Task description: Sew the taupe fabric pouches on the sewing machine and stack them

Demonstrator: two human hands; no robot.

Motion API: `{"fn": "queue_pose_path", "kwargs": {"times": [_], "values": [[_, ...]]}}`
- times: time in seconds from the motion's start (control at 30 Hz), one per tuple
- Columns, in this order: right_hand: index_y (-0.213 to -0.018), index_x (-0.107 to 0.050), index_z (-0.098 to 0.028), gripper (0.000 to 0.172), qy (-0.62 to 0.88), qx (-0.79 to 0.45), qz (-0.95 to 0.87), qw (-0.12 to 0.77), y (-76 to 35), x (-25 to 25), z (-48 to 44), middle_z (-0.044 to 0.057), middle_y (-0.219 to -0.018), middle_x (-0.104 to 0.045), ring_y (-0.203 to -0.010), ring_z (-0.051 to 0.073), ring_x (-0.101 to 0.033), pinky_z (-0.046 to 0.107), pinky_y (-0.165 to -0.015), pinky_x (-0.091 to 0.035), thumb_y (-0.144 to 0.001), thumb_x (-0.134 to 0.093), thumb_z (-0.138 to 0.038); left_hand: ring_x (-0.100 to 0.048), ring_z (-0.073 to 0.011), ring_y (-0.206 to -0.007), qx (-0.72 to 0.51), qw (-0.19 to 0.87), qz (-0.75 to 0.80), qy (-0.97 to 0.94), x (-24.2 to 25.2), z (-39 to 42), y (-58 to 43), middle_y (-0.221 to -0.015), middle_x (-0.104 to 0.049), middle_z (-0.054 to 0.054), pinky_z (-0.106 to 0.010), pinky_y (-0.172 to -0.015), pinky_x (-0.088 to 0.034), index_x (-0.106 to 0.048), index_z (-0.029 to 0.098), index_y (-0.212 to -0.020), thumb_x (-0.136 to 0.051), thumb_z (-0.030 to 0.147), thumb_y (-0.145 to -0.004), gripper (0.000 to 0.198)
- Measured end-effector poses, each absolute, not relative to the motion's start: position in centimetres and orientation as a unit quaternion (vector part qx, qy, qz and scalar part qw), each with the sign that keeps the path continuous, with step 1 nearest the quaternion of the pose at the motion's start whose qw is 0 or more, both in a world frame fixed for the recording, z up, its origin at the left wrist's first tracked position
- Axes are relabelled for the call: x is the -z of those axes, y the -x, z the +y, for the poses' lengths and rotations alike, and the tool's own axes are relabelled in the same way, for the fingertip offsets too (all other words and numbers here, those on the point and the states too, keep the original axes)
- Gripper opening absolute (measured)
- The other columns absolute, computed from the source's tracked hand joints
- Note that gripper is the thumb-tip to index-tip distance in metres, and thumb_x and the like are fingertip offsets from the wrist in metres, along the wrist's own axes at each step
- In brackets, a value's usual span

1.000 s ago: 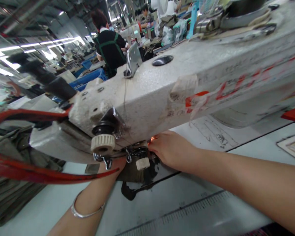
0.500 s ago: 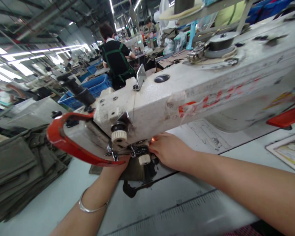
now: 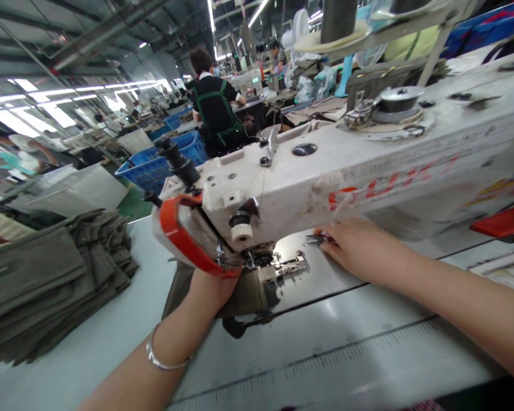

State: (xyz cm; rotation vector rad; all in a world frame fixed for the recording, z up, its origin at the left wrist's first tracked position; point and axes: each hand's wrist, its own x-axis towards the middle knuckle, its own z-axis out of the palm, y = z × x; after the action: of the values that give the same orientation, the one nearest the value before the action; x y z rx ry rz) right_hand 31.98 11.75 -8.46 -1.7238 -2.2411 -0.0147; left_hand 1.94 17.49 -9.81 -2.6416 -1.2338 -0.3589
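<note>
A white sewing machine spans the view. My left hand, below a silver bangle, lies on an olive-grey fabric piece by the machine's needle end. The orange guard and machine head hide its fingers, so their grip does not show. To the right of the metal plate with its fittings, my right hand is closed around small thread snips. Their metal tips point left, under the machine arm and apart from the fabric.
Olive-grey fabric pieces are stacked at the left of the pale table, which has a printed ruler scale along its front. Beyond the machine stand a blue crate and a seated person. A thread stand rises at upper right.
My right hand has moved right, away from the needle area, and the snips now show in it. The view has shifted, showing more of the metal plate. My left hand stays at the fabric.
</note>
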Motion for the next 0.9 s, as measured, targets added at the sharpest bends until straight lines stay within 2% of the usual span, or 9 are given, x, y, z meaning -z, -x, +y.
{"fn": "queue_pose_path", "kwargs": {"times": [0.07,0.13,0.23,0.37,0.53,0.7,0.9], "values": [[-0.101,-0.066,-0.015,0.019,0.589,0.028,-0.793,0.153,-32.3,8.1,10.9,0.013,-0.097,-0.065,-0.09,0.03,-0.058,0.043,-0.08,-0.042,-0.084,-0.061,-0.021,-0.055,-0.033,-0.119,0.119,0.091,-0.42,0.895,8.7,16.4,-1.9,-0.115,-0.066,-0.015,-0.055,-0.104,-0.038,-0.061,0.014,-0.118,-0.043,0.012,-0.09,0.033],[-0.101,-0.066,-0.017,0.018,0.532,0.028,-0.831,0.158,-31.3,7.5,10.0,0.011,-0.107,-0.064,-0.099,0.029,-0.057,0.043,-0.086,-0.041,-0.085,-0.058,-0.017,-0.059,-0.0316,-0.112,0.113,0.064,-0.411,0.902,7.7,14.9,-1.7,-0.11,-0.068,-0.012,-0.05,-0.098,-0.045,-0.064,0.017,-0.111,-0.051,0.021,-0.09,0.025],[-0.089,-0.067,-0.021,0.017,0.423,-0.052,-0.892,0.151,-28.3,6.9,9.2,0.003,-0.093,-0.067,-0.088,0.021,-0.06,0.036,-0.081,-0.044,-0.084,-0.056,-0.009,-0.062,-0.0266,-0.102,0.136,-0.037,-0.364,0.921,7.0,12.4,-1.4,-0.107,-0.068,-0.008,-0.041,-0.089,-0.052,-0.067,0.02,-0.105,-0.067,0.035,-0.084,0.026],[-0.093,-0.067,-0.022,0.016,0.331,-0.116,-0.919,0.179,-25.2,7.9,9.1,0.001,-0.09,-0.067,-0.085,0.019,-0.059,0.034,-0.077,-0.045,-0.085,-0.059,-0.012,-0.063,-0.018,-0.091,0.21,-0.138,-0.32,0.914,7.7,10.7,-1.5,-0.097,-0.069,-0.003,-0.033,-0.084,-0.052,-0.069,0.022,-0.102,-0.068,0.023,-0.085,0.017],[-0.106,-0.065,-0.024,0.022,0.304,-0.111,-0.91,0.258,-24.9,9.7,9.0,0.002,-0.096,-0.066,-0.088,0.019,-0.057,0.036,-0.078,-0.044,-0.089,-0.055,-0.015,-0.064,-0.0156,-0.088,0.278,-0.14,-0.314,0.897,8.5,10.6,-1.8,-0.096,-0.07,-0.004,-0.031,-0.082,-0.053,-0.068,0.019,-0.101,-0.062,0.013,-0.088,0.015],[-0.105,-0.065,-0.024,0.022,0.316,-0.109,-0.915,0.226,-24.8,9.4,8.6,0.003,-0.096,-0.065,-0.089,0.021,-0.056,0.039,-0.079,-0.044,-0.089,-0.054,-0.015,-0.063,-0.0154,-0.091,0.284,-0.08,-0.275,0.915,8.5,10.1,-2.4,-0.097,-0.069,-0.005,-0.031,-0.086,-0.051,-0.064,0.015,-0.105,-0.057,0.01,-0.091,0.017],[-0.102,-0.065,-0.023,0.02,0.318,-0.114,-0.914,0.224,-24.7,9.1,8.5,0.004,-0.099,-0.066,-0.087,0.021,-0.056,0.039,-0.077,-0.043,-0.09,-0.05,-0.017,-0.063,-0.0152,-0.088,0.24,-0.127,-0.269,0.924,8.4,9.9,-2.5,-0.094,-0.07,-0.004,-0.031,-0.083,-0.051,-0.066,0.015,-0.096,-0.053,0.011,-0.093,0.014]]}}
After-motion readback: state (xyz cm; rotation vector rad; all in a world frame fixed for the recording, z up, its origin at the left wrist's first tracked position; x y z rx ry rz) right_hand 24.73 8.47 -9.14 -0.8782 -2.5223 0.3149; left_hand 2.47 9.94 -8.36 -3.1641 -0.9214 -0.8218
